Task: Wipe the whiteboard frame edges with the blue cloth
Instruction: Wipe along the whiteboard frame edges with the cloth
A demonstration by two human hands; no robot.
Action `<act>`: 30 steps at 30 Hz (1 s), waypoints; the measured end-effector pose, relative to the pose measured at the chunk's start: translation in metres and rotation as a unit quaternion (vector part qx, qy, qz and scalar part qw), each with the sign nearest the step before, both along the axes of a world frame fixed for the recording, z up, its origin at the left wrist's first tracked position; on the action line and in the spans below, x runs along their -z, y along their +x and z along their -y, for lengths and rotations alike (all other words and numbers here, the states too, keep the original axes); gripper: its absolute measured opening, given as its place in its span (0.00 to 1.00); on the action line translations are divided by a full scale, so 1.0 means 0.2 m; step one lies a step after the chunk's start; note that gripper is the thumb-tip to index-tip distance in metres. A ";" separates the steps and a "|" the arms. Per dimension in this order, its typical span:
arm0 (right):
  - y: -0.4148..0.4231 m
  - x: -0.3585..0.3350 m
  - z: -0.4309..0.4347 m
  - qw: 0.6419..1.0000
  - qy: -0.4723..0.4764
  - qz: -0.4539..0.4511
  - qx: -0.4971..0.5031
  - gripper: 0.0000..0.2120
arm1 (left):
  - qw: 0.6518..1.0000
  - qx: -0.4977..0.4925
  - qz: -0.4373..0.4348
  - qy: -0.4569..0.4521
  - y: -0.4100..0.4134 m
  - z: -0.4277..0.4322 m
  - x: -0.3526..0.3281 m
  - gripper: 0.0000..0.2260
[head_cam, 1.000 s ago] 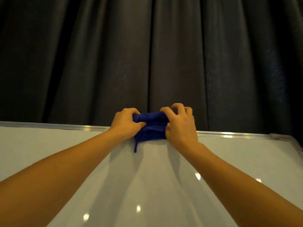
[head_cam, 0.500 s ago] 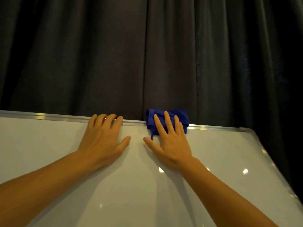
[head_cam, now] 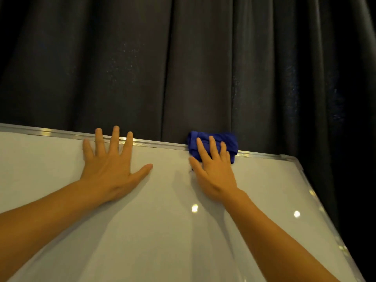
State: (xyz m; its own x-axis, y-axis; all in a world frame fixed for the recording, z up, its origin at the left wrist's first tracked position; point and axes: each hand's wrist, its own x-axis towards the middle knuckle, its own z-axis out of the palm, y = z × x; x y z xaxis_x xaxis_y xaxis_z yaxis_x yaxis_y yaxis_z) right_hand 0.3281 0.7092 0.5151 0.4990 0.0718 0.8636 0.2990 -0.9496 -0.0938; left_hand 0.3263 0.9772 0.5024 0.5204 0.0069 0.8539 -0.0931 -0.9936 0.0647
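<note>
Resting flat on whiteboard [head_cam: 162,231], left hand [head_cam: 110,167] is seen with fingers spread, tips over top frame edge [head_cam: 158,143] | blue cloth [head_cam: 227,140] is pressed onto that edge under the loosely spread, extended fingers of right hand [head_cam: 214,174] | dark curtain [head_cam: 183,68] hangs beyond fingertips

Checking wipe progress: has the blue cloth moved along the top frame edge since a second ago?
Yes. The blue cloth has slid right along the top frame edge, closer to the right corner.
</note>
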 end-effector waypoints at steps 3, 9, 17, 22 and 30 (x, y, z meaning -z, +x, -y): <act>0.03 -0.01 -0.16 0.998 -0.044 0.009 -0.052 0.31 | 1.000 -0.015 -0.010 -0.023 0.02 0.14 -0.03 0.48; 0.06 -0.03 0.06 0.995 -0.072 0.041 -0.047 0.32 | 0.999 -0.042 -0.019 -0.017 0.03 0.28 -0.11 0.48; 0.05 0.00 0.35 0.999 -0.024 0.036 -0.030 0.32 | 0.999 -0.027 -0.026 -0.011 0.03 0.55 -0.12 0.51; 0.08 0.01 0.46 0.998 -0.053 0.031 -0.027 0.34 | 0.999 -0.023 -0.019 0.029 0.07 0.82 -0.06 0.51; 0.06 0.01 0.86 0.999 0.048 -0.004 0.008 0.36 | 0.999 0.016 -0.032 0.041 0.06 1.12 -0.11 0.52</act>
